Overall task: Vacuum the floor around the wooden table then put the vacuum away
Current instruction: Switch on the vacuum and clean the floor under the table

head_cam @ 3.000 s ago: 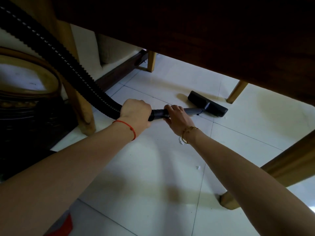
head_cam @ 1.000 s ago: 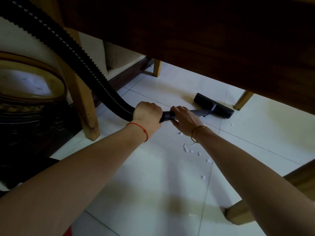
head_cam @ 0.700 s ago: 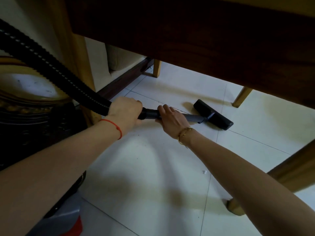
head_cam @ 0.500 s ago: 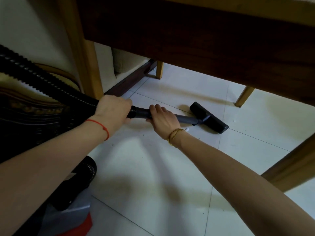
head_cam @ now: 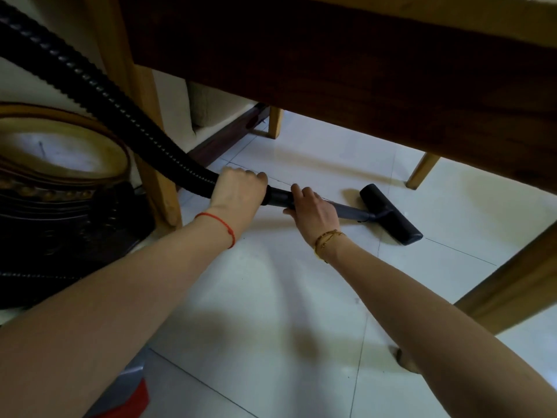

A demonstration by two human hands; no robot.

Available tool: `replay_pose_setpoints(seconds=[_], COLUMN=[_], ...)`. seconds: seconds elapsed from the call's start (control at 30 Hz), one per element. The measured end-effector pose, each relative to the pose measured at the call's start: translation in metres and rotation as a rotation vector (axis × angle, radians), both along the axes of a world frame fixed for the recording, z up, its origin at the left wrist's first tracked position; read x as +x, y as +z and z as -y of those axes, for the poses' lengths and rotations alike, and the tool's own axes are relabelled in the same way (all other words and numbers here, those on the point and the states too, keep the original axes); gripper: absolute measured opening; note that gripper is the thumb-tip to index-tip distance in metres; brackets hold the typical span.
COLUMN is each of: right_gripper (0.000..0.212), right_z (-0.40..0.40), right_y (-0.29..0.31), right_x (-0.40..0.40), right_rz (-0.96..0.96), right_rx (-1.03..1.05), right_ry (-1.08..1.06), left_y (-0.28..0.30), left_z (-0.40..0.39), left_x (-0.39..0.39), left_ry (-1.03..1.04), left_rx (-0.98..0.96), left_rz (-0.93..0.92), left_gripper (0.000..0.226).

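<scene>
Gripping ribbed black hose [head_cam: 99,95], left hand [head_cam: 238,188] closed, right hand [head_cam: 313,211] wrapping smooth wand [head_cam: 349,212]

I see the nozzle [head_cam: 391,214] on the floor [head_cam: 271,297] under the table [head_cam: 361,70]. Left, behind the hose [head_cam: 120,110], sits perhaps a stool [head_cam: 60,176].

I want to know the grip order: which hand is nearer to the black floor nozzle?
Right. The right hand grips the tube just behind the floor nozzle; the left hand is farther back, at the ribbed hose end.
</scene>
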State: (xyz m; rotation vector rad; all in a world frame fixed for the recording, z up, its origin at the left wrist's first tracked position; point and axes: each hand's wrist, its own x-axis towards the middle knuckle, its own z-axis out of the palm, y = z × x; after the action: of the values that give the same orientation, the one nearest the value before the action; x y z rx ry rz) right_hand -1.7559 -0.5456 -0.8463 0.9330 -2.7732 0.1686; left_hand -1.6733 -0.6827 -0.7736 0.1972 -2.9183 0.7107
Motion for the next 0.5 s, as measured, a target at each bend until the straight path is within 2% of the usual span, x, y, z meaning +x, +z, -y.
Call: replay_pose_setpoints(seconds=[0.27,0.5], right_gripper=[0.036,0.033], right_z=[-0.071,-0.100], right_y=[-0.018,-0.028], right_x=[-0.036,-0.047], right_rz=[0.000,0.023], right_rx=[-0.002,0.010], right_ry=[-0.072,-0.081], left_y=[-0.019,-0.036], left_z=[-0.065,-0.087], left_x=[-0.049,-0.065], left_ry=[-0.035,-0.061], left_rx=[0.157,0.238], left_rz=[0.112,0.150], left_gripper=[0.020,0.022])
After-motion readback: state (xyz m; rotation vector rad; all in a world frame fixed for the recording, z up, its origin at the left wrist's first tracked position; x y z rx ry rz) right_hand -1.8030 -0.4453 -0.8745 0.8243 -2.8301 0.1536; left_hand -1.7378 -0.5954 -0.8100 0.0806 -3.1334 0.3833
